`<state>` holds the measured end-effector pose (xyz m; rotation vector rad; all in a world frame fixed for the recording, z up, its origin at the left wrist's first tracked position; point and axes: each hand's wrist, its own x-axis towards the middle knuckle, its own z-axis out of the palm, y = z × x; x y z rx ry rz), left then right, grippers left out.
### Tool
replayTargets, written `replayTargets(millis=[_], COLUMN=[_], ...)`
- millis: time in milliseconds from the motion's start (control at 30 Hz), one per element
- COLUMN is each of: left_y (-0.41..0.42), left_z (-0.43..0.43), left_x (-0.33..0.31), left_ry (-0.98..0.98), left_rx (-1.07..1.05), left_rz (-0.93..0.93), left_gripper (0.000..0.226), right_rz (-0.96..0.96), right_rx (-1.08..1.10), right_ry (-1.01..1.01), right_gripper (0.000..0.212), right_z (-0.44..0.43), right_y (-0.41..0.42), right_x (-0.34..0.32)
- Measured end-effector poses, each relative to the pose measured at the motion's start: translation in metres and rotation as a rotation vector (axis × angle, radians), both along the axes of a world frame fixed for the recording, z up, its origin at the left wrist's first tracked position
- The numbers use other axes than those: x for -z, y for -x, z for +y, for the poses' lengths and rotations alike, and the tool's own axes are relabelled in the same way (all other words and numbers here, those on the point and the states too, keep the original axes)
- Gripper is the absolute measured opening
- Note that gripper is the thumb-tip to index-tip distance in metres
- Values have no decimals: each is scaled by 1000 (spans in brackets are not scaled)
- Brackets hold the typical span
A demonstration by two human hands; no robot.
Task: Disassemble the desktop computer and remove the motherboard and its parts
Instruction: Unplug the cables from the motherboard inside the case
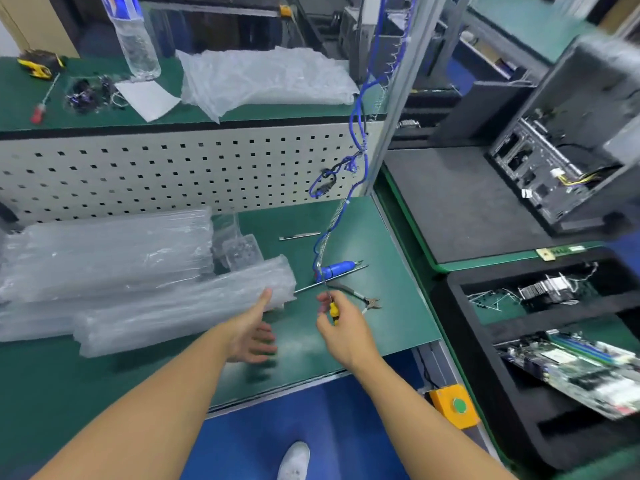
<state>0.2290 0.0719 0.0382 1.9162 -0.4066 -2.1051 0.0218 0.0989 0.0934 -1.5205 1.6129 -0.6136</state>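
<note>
My right hand (341, 325) grips a small screwdriver with a yellow handle (333, 311), its thin shaft pointing up and away over the green mat (381, 306). My left hand (251, 332) hovers open above the mat, thumb up, next to clear air-cushion packaging (180, 306). An open black computer case (568, 161) stands on a dark pad at the far right, its insides and cables showing. A motherboard (581, 372) lies tilted in a black foam tray (491, 393) at the lower right. A finned heatsink (550, 289) sits in the tray's upper compartment.
A blue electric screwdriver (337, 269) on a coiled cable, side cutters (363, 299) and a long metal rod (332, 278) lie on the mat. A perforated panel (173, 168) backs the bench. A yellow box with a green button (455, 405) hangs at the bench edge.
</note>
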Motion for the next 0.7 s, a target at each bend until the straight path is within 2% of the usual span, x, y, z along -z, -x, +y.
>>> replayTargets(millis=[67, 167, 267, 367, 500, 600, 700], left_y=[17, 38, 55, 74, 106, 131, 171], left_z=[-3, -4, 0, 4, 5, 7, 5], left_x=[0, 8, 11, 11, 15, 13, 8], left_ry=[71, 203, 204, 161, 215, 181, 259], left_rx=[141, 248, 478, 697, 814, 923, 1007], left_rz=[-48, -244, -356, -492, -562, -499, -344], left_gripper=[89, 53, 24, 22, 25, 17, 17], right_rz=[-3, -26, -45, -93, -97, -106, -153], right_rx=[-8, 78, 141, 182, 233, 244, 289], right_ry=[-36, -104, -145, -164, -177, -197, -211], right_gripper=[16, 12, 13, 16, 19, 19, 22], right_z=[4, 12, 21, 37, 54, 66, 76], right_y=[9, 33, 67, 97, 128, 145, 165], right_x=[-3, -7, -9, -8, -6, -9, -16])
